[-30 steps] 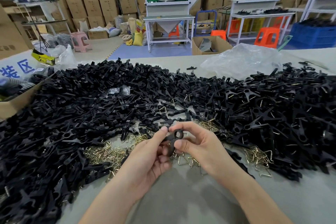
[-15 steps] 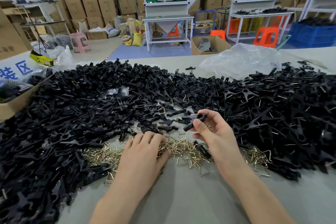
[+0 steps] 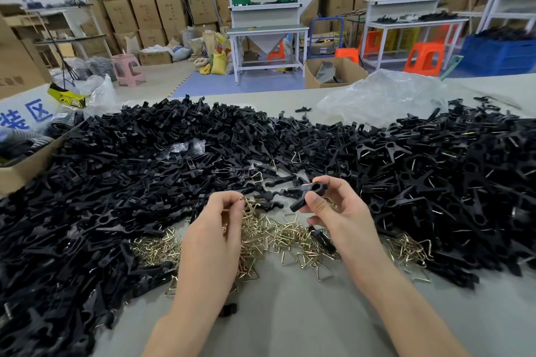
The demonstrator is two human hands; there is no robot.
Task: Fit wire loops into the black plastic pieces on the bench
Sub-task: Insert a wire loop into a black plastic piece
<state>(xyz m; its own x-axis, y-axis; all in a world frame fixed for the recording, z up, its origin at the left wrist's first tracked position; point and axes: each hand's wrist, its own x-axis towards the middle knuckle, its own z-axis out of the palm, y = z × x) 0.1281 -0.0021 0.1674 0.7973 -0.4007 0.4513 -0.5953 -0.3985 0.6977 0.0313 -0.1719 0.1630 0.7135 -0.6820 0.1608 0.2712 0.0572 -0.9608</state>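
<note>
While the grey bench (image 3: 290, 327) is carrying a broad heap of black plastic pieces (image 3: 116, 182) that is stretching from its left edge to its right, a crumpled clear bag (image 3: 383, 95) is lying behind the heap on the far right. A pile of brass-coloured wire loops (image 3: 284, 238) is sitting just in front of the heap, between the two forearms. The right hand (image 3: 342, 211) is hovering over that pile, thumb and fingers gripping one black piece (image 3: 307, 193) above the bench. The left hand (image 3: 211, 240) is curling over the near side of the pile, its fingertips pinching a single loop (image 3: 246, 202), which is just beside the gripped piece and not touching it.
</note>
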